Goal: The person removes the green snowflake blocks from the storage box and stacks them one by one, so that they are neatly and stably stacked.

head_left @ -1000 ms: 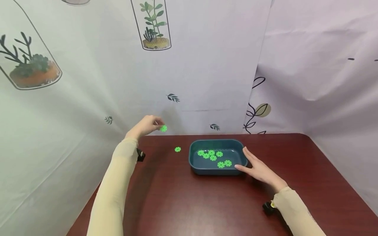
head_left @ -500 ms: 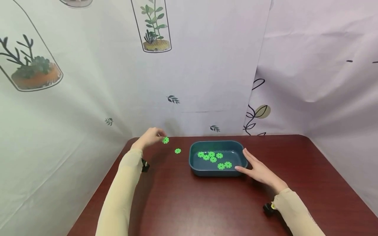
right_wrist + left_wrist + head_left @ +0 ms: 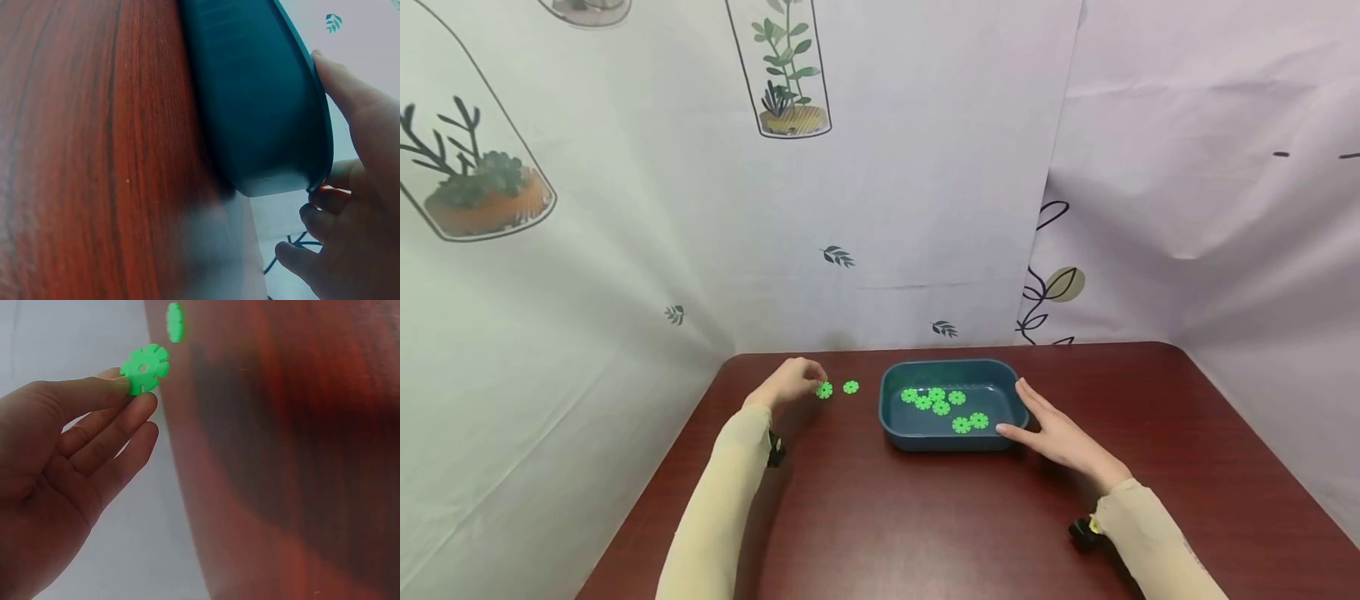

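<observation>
My left hand (image 3: 788, 381) pinches a bright green notched plastic disc (image 3: 148, 367) with a small centre hole between thumb and fingertips, low over the table's far left. Just right of it a second green disc (image 3: 851, 387) lies on the table. My right hand (image 3: 1063, 433) rests against the right end of a dark blue rectangular tray (image 3: 955, 443), thumb at the near rim and fingers fairly straight along the end. Several green discs (image 3: 941, 407) lie flat inside the tray. In the right wrist view the tray's side (image 3: 262, 106) hides its inside.
The dark red wooden table (image 3: 880, 525) ends at a pale printed cloth backdrop (image 3: 925, 192) behind and at both sides. Black wrist cameras are strapped under both cream sleeves (image 3: 715, 500).
My left hand has come down from above the table's far edge with the disc, drawing close to the loose disc. The right hand and the tray have stayed in place.
</observation>
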`<state>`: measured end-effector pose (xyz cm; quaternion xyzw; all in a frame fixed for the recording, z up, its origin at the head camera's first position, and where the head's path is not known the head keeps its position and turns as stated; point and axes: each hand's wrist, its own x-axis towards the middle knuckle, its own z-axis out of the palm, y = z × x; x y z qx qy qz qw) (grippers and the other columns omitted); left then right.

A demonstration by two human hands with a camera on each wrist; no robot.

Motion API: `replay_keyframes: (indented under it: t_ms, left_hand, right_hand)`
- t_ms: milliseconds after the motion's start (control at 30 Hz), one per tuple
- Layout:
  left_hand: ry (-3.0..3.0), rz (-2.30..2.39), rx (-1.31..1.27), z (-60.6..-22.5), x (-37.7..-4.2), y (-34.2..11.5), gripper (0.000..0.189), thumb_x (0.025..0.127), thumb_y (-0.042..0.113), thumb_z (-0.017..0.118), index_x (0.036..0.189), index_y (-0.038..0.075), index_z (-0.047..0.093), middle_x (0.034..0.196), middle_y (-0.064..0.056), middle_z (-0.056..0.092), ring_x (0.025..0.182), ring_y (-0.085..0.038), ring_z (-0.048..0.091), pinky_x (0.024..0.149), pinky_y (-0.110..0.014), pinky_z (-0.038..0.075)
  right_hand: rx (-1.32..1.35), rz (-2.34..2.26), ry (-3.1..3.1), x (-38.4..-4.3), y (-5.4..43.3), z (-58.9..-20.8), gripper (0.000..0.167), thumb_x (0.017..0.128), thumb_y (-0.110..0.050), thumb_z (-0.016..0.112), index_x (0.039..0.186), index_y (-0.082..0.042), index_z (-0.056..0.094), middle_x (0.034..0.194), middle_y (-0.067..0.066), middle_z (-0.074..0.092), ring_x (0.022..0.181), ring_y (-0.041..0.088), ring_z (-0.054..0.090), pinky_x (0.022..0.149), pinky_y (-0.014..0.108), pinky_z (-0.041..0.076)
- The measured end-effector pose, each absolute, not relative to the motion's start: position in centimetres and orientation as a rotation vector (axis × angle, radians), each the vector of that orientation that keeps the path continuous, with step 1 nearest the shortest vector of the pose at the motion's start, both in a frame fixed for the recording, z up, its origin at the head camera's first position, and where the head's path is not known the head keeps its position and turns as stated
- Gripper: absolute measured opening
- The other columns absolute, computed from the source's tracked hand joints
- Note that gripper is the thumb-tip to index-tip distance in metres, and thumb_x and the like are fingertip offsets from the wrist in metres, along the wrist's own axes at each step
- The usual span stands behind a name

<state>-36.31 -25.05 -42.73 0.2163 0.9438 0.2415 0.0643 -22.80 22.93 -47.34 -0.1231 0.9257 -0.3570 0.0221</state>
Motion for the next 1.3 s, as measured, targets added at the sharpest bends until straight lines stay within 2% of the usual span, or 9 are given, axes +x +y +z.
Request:
replay_keyframes:
  t_ms: [367,733,1300]
  left_hand:
    - [2.869,0.748,0.604,-45.0,-36.5,-25.3,0.016,0.097,0.001,0.059,0.102,0.005,0.074,0.096,-0.007,0.069,0.081,-0.018,0.062,0.074,-0.041,0.054]
    - [2.905,0.786,0.506,-45.6,-37.1,-25.1,0.015,0.096,0.001,0.06,0.103,0.0,0.074,0.105,-0.014,0.07,0.086,-0.023,0.065,0.076,-0.041,0.055]
    - [2.914,0.808,0.325,-45.8,-38.4,-23.6,0.015,0.097,0.002,0.06,0.105,-0.002,0.072,0.103,-0.015,0.069,0.081,-0.024,0.062,0.075,-0.04,0.054]
  right_hand:
    - [-0.379,-1.104,2.866,-22.8,23.0,-47.3,0.104,0.09,-0.062,0.065,0.162,-0.008,0.012,0.167,0.02,0.007,0.149,0.048,0.015,0.109,0.072,0.023]
    - [-0.368,-1.107,2.856,-22.9,22.9,-47.1,0.104,0.091,-0.06,0.065,0.162,-0.008,0.012,0.167,0.02,0.007,0.149,0.048,0.015,0.109,0.072,0.023]
    - [-0.36,-1.113,2.866,-22.8,22.9,-47.3,0.104,0.09,-0.062,0.065,0.162,-0.008,0.013,0.167,0.02,0.008,0.149,0.047,0.016,0.11,0.071,0.023]
